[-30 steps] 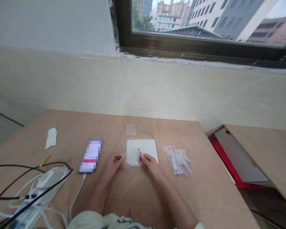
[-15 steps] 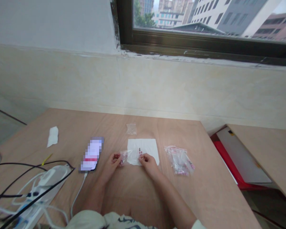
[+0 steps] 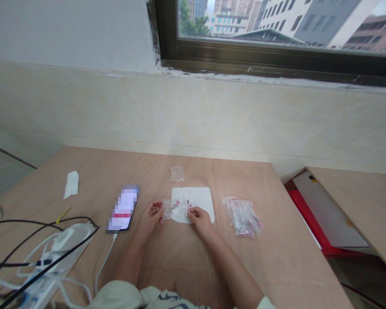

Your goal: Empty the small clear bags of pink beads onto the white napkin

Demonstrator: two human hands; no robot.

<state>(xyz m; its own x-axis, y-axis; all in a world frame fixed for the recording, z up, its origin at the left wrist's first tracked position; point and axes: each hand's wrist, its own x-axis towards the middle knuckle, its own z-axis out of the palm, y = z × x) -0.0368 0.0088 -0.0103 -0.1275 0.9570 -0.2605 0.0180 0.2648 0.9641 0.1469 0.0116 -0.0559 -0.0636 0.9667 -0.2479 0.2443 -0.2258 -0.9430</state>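
Observation:
My left hand (image 3: 152,214) pinches one side of a small clear plastic bag (image 3: 173,207) with pink bits inside. The other side of that bag is pinched by my right hand (image 3: 197,216). The bag is held just above the near edge of a white paper sheet (image 3: 197,197) lying on the wooden table (image 3: 180,262). A tiny dark piece (image 3: 188,201) rests on the sheet.
A pile of clear bags with pink strips (image 3: 242,216) lies right of the sheet. One small clear bag (image 3: 176,173) sits behind it. A phone (image 3: 123,207) with a cable, a white scrap (image 3: 71,184) and a power strip (image 3: 51,253) with wires lie left. A red folder (image 3: 312,223) sits off the right edge.
The small bag has shifted slightly between my fingers and now sits more spread between the two hands; both hands stay in nearly the same place.

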